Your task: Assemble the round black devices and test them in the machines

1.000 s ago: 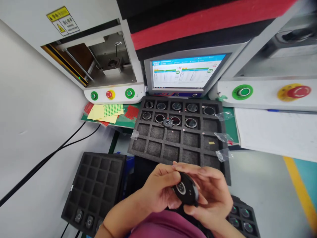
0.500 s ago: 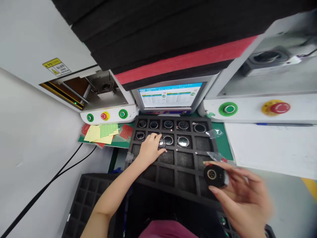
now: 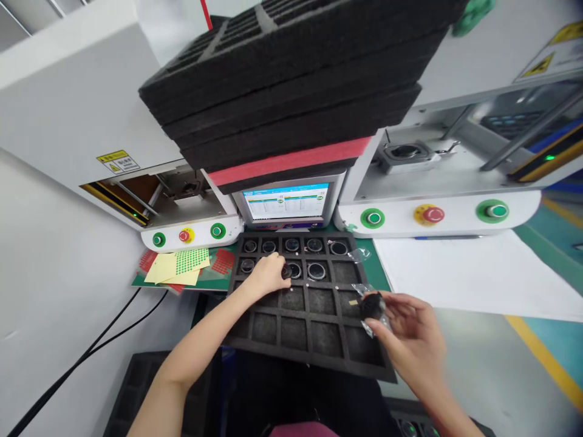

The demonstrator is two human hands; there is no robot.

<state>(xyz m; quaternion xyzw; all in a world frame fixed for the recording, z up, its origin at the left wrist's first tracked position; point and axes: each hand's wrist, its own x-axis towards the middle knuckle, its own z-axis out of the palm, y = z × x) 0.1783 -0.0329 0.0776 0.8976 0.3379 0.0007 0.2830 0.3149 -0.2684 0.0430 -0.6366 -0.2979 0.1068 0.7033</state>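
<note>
The left hand (image 3: pixel 266 276) reaches forward over the black foam tray (image 3: pixel 291 349) and rests in its second row, fingers curled down around a small round part (image 3: pixel 286 271) at the tips. It looks pinched between thumb and fingers, though most of the part is hidden under the hand, so how firm the grip is cannot be told.

The right hand (image 3: pixel 412 334) sits near the tray's right edge, closer to the body, clasping a dark round part (image 3: pixel 371 305) between thumb and fingertips, with a scrap of clear plastic film (image 3: pixel 364 291) touching it. That part hangs just above the tray's right-hand column, over a pocket with nothing in it.

The two parts lie well apart: the left one far and toward the middle of the tray, the right one near and at the edge. Both are round, so neither has a long axis to speak of (the right one shows its flat face tilted toward the camera). The filled pockets (image 3: pixel 314 270) all lie in the two far rows, directly beside the left hand and forward-left of the right hand; the left hand is plainly the nearer to them.

Beyond the tray stands a small screen (image 3: pixel 285 201), with a white machine on either side carrying green and red buttons (image 3: pixel 428 213). A stack of foam trays (image 3: pixel 291 91) looms above the screen.
</note>
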